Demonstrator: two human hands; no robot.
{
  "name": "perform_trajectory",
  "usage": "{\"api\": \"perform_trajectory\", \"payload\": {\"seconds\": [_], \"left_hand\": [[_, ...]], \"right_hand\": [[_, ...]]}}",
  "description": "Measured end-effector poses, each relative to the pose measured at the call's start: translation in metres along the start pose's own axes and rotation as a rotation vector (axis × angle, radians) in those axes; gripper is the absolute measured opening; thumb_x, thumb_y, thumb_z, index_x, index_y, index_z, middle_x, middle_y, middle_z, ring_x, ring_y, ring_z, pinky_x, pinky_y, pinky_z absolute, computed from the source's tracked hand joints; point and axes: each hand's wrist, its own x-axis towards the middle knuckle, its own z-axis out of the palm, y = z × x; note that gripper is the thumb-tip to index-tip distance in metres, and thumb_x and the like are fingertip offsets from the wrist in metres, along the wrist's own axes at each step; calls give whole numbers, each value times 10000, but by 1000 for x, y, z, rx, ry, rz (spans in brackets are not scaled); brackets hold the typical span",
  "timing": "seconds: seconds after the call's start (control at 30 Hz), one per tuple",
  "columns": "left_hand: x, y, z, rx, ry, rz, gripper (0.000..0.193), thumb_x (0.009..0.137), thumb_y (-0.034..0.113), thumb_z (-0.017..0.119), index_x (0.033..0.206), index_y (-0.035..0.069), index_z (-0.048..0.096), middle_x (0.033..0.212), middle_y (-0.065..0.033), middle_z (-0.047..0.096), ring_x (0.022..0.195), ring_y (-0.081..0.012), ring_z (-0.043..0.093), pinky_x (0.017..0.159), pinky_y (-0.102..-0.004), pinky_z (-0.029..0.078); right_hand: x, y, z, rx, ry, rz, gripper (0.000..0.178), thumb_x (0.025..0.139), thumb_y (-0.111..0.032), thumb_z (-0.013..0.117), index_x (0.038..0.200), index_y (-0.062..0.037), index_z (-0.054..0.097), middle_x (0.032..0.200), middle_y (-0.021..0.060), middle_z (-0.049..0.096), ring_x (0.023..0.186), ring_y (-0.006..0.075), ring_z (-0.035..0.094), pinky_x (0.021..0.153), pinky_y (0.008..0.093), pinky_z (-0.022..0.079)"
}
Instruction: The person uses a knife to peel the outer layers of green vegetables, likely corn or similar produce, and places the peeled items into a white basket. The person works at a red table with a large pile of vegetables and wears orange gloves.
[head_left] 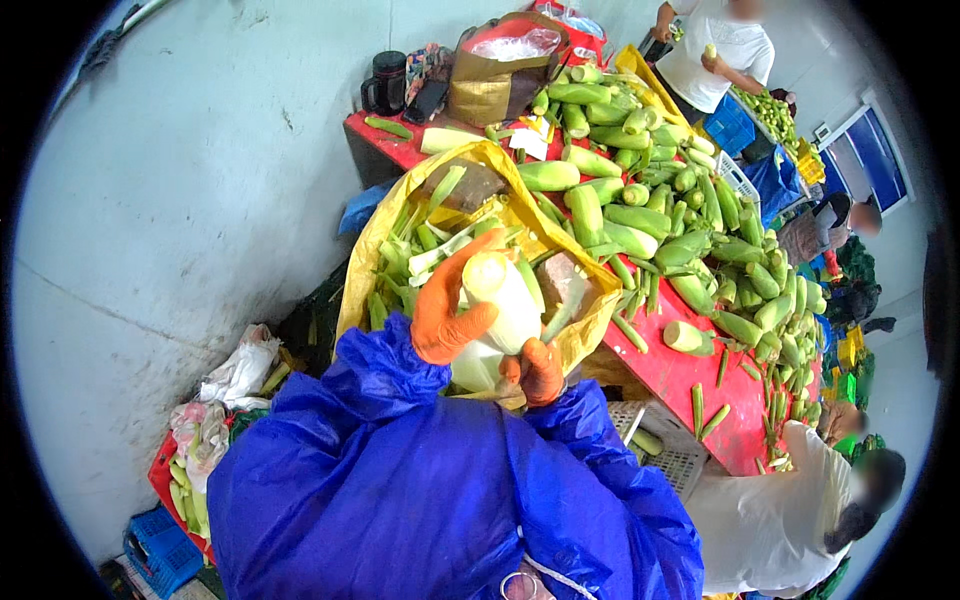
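A pale grey-blue wall [220,150], flat and marked with stains, fills the left side. Below it is the person's loose blue gown [420,500], made of thin, shiny, wrinkled material. To the right there is a long table with a bright red, smooth top [668,378]. On it lies a large pile of green, tapered corn ears [640,215], with smooth leafy husks and pale cut ends. Against the near side of the table, a yellow sack [360,275] of creased woven-looking material stands wide open, and it contains loose, flat strips of green and whitish husk [405,250]. Beside the sack, lower down, is a pale plastic crate [680,465] with small holes.

Over the sack's mouth is one pale, rounded corn ear [512,315], tilted, with its round yellowish end turned upward. The left hand [447,310], in an orange glove, grasps its upper part; the thumb and the fingers are spread around it. The right hand [541,372], also orange-gloved, has its fingers bent inward and touches the lower end. I cannot tell whether it pinches the ear itself or a loose leaf.
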Motion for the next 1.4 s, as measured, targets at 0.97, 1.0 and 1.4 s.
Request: {"api": "perform_trajectory", "payload": {"seconds": [0.97,1.0,1.4], "left_hand": [[-14,-26,3,500,-202,-109,876,723,154,815,1443,47,328,1156,-107,591,1051,-224,582,929,-335,447],[-19,-33,3,257,-151,-194,885,725,128,814,1453,52,315,1172,-99,587,1064,-210,576,935,-329,447],[-19,-35,-11,597,-224,-73,980,693,259,852,1465,51,286,1150,-112,589,1010,-205,592,882,-330,477]], "right_hand": [[-17,-101,23,-324,86,223,269,864,-270,601,806,-10,635,621,60,620,441,97,491,411,233,379],[-17,-99,25,-267,87,212,267,864,-268,600,811,-9,637,623,60,619,441,98,490,411,232,377],[-12,-101,36,-369,126,267,291,847,-292,624,808,-4,633,618,70,617,436,103,506,409,232,385]]}}
